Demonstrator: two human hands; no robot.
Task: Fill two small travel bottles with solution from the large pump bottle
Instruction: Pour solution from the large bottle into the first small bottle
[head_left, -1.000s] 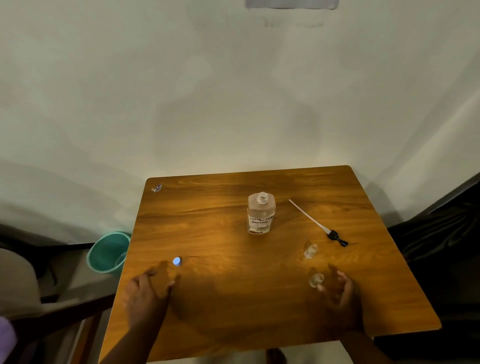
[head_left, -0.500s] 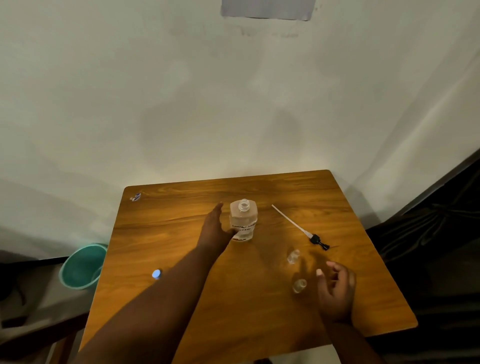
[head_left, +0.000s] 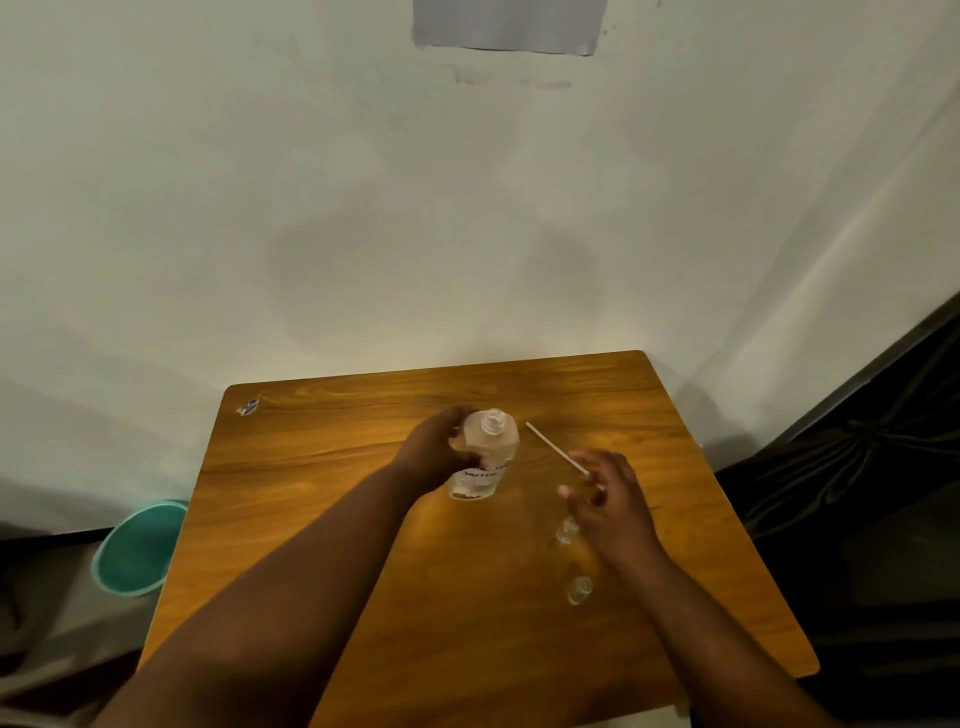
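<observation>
**Now gripping the big bottle, cap off**

From my head camera, looking down at the wooden table: my left hand wraps round the large bottle near the table's middle, fingers curled on its left side. It is clear plastic, its neck open with no pump on it, and it carries a white label with dark lettering I cannot read. It leans slightly toward me.

My right hand hovers just right of it, fingers loosely bent over the pump's white dip tube, which lies slantwise on the table; I cannot tell whether my fingers pinch the tube or only pass above it, and the pump head is hidden under my hand.

Two small clear travel bottles stand uncapped: the farther one just beside my right palm, the nearer one next to my right wrist.

Left of the table, a teal bucket sits on the floor.
</observation>
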